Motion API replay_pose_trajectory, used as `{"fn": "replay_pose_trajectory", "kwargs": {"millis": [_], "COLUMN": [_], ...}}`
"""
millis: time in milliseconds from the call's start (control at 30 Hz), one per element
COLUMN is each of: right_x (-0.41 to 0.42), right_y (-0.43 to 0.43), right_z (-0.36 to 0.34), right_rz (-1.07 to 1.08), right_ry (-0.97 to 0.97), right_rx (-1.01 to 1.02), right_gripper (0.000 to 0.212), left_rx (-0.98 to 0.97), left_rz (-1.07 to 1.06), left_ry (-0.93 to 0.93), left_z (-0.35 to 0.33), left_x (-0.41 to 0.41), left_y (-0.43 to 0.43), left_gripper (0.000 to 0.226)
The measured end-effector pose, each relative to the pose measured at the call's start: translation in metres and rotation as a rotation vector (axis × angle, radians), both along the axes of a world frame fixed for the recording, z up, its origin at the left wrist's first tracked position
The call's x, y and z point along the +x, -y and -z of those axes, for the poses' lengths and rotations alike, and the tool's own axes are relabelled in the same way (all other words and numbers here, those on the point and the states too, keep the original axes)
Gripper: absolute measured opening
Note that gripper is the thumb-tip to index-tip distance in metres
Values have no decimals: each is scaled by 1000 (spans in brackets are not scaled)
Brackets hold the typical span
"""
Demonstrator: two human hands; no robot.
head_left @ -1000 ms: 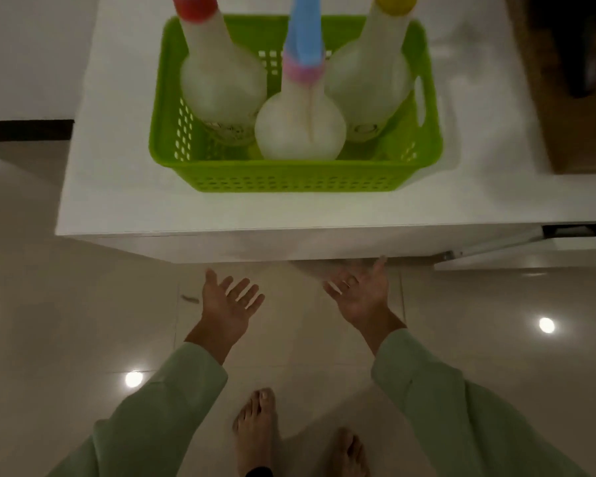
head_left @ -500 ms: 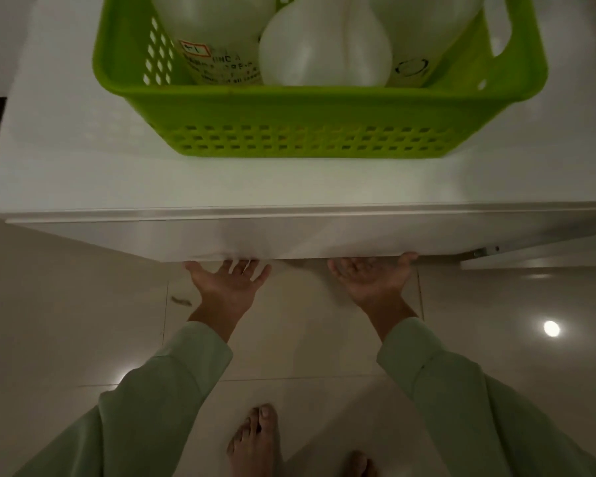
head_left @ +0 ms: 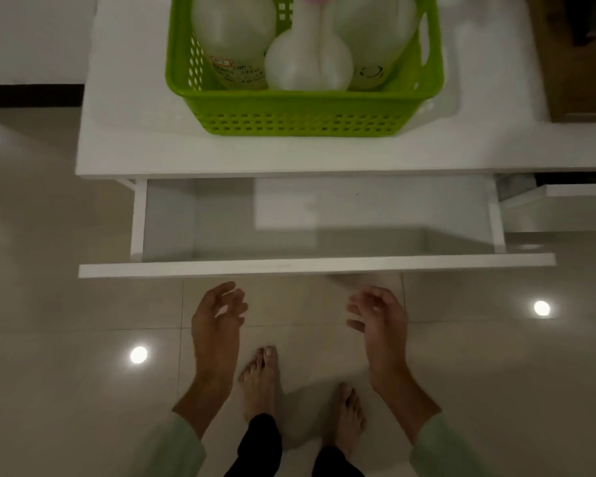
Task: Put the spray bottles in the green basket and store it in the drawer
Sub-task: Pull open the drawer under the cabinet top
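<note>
Green basket [head_left: 303,115] sits on the white surface [head_left: 124,146], three pale spray bottles [head_left: 308,62] upright inside it; below, the white drawer [head_left: 317,266] stands pulled out; just beside its front, the left hand [head_left: 217,313] and right hand [head_left: 381,313] hang loosely curled, grasping nothing, above the tiled floor [head_left: 66,373].

The white surface [head_left: 135,146] carried the green basket [head_left: 303,111], which stood near its front edge, holding three spray bottles [head_left: 307,63].
</note>
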State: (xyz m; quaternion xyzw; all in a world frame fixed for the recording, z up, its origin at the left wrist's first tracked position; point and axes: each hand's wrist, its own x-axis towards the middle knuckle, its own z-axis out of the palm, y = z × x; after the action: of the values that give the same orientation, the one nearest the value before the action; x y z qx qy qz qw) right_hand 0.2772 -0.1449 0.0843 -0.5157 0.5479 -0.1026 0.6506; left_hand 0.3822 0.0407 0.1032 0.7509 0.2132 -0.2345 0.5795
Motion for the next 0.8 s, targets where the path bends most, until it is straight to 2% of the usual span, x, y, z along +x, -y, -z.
{"fn": "replay_pose_trajectory", "kwargs": {"millis": [67, 100, 167, 267, 367, 467, 633, 800], "right_x": [-22, -27, -25, -9, -1, -4, -20, -49], "right_y": [-7, -6, 8, 29, 38, 38, 27, 11], "right_z": [-37, -49, -70, -83, -81, -85, -93, -92], "right_rz": [-313, -445, -635, -931, -1115, -1135, -1167, -1148], "right_ry": [30, 64, 23, -260, -376, -373, -389, -380], "right_rx": [-583, -811, -1063, -1120, -1124, -1120, -1021, -996], "right_gripper": [16, 19, 35, 47, 30, 22, 24, 22], "left_rx": [279, 383, 523, 670, 738, 755, 739, 732], "left_rz": [326, 466, 677, 926, 1038, 1023, 1043, 1034], "left_ry": [415, 578, 752, 707, 676, 655, 566, 568], "left_z": [-35, -46, -63, -73, -72, -75, -82, -83], "left_x": [-19, -22, -17, -1, 6, 3, -13, -39], "left_y": [-10, -14, -15, -5, 2, 1, -5, -21], "left_gripper": [22, 27, 40, 52, 35, 28, 29, 26]}}
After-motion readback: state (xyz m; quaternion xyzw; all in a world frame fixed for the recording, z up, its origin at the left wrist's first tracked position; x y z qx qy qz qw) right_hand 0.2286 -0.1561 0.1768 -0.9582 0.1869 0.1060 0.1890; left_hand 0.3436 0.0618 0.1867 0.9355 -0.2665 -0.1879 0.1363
